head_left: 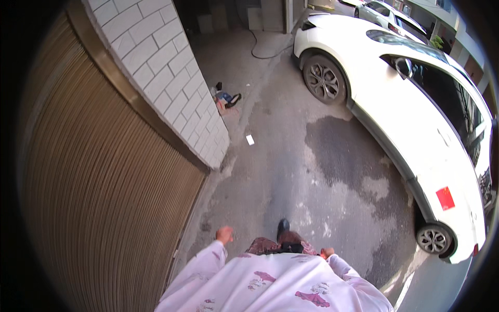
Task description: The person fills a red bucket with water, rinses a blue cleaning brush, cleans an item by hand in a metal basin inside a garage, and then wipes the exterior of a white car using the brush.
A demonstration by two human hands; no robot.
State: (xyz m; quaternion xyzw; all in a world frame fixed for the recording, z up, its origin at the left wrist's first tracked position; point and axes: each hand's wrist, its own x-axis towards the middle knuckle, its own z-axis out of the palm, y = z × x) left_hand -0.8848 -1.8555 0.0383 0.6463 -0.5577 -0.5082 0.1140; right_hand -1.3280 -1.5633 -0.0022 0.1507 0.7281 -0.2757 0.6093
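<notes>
My left hand (pixel 224 235) hangs out from the pale sleeve at my left side, between my body and the shutter. Its fingers are curled in, and nothing shows in them. My right hand (pixel 326 252) is close to my right hip, beside the patterned trousers (pixel 264 245). It is small and partly covered, so its grip cannot be made out. A black item (pixel 292 248) lies against the front of my waist, below the hem of my pale printed top (pixel 270 283). One dark shoe (pixel 283 226) is stepping forward on the concrete.
On my left runs a ribbed brown roller shutter (pixel 109 182), then a white brick pillar (pixel 156 67). A white car (pixel 395 109) is parked along the right. Ahead lie a small white card (pixel 250 139), a heap of cloth and shoes (pixel 226 99) and a dark hose (pixel 260 56).
</notes>
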